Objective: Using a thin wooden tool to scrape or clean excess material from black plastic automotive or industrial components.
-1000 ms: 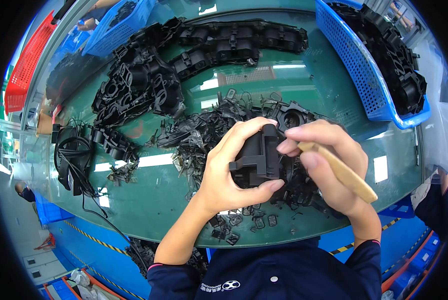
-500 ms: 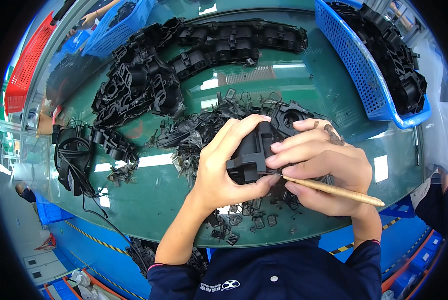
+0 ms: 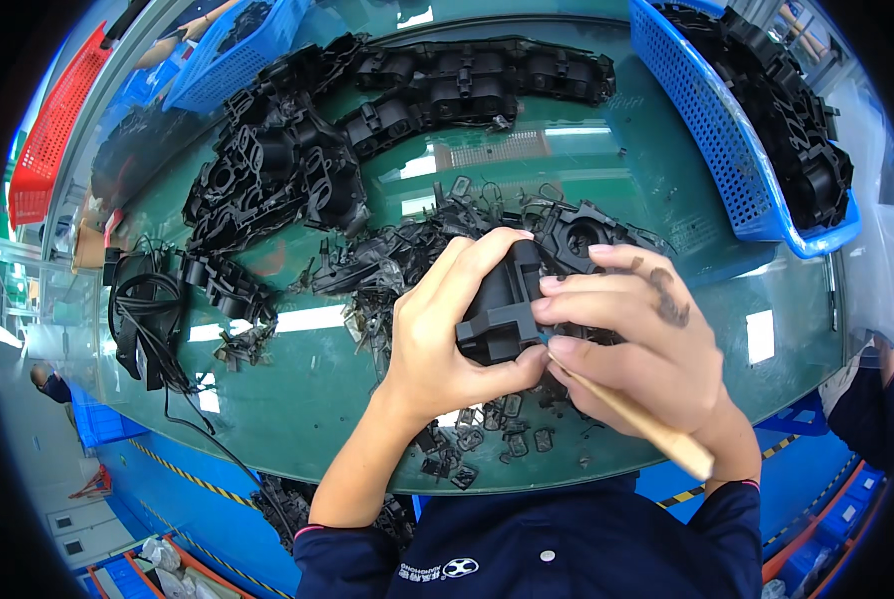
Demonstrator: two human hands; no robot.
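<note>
My left hand (image 3: 429, 334) is wrapped around a black moulded plastic part (image 3: 497, 324), its thumb along the lower edge. In my right hand (image 3: 656, 344) is a wooden-handled knife (image 3: 661, 429), slanting down to the right. Its thin tip end lies by my left thumb at the part's lower right edge, mostly hidden by fingers. The right fingertips also touch the part's right side. Beneath both hands spreads a heap of black plastic scraps (image 3: 372, 265). Just behind the held part lies another black part with a round opening (image 3: 584, 238).
Large black plastic housings (image 3: 267, 170) lie at the back left, and a row of joined ones (image 3: 472, 85) at the back. A blue basket (image 3: 711, 130) of black parts stands at right. Coiled black cable (image 3: 147, 299) lies at left. Small offcuts (image 3: 517, 439) lie near the front edge.
The knife handle has swung downward, so it slants more steeply toward me. My right hand has turned with it and moved slightly left; the left hand and the part have hardly moved.
</note>
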